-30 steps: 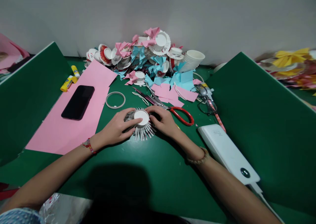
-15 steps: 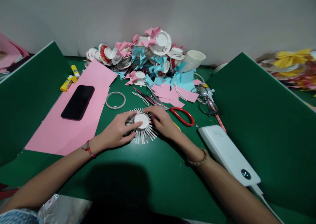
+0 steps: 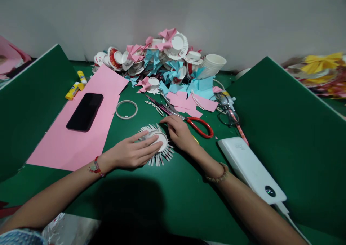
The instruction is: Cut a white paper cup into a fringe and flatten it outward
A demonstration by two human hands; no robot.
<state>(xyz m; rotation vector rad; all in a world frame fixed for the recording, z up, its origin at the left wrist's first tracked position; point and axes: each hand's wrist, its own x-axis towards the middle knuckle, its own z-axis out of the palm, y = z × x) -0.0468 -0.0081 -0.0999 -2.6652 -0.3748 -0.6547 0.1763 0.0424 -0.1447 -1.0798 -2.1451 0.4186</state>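
A white paper cup (image 3: pixel 162 145), its wall cut into a fringe of strips, lies splayed on the green table with its round base facing up. Across the base and the left strips rests my left hand (image 3: pixel 135 150), palm down, fingers stretched out and not wrapped around it. My right hand (image 3: pixel 178 131) is beside the cup's upper right edge, fingers loosely bent and apart, with nothing visible in them. Just beyond that hand, red-handled scissors (image 3: pixel 200 127) lie with their blades pointing to the upper left.
Pink paper (image 3: pixel 108 83) carries a black phone (image 3: pixel 85 111), near yellow glue sticks (image 3: pixel 72 91) and a tape ring (image 3: pixel 126 109). Finished cup pieces (image 3: pixel 152 63) pile up behind, by stacked cups (image 3: pixel 213 65). Glasses (image 3: pixel 228 117) and a white power bank (image 3: pixel 251 169) lie right; green partitions (image 3: pixel 286 137) flank.
The fringed cup has shifted slightly down and to the right. My left hand has slid over its base, fingers now flat across it. My right hand has come off its edge.
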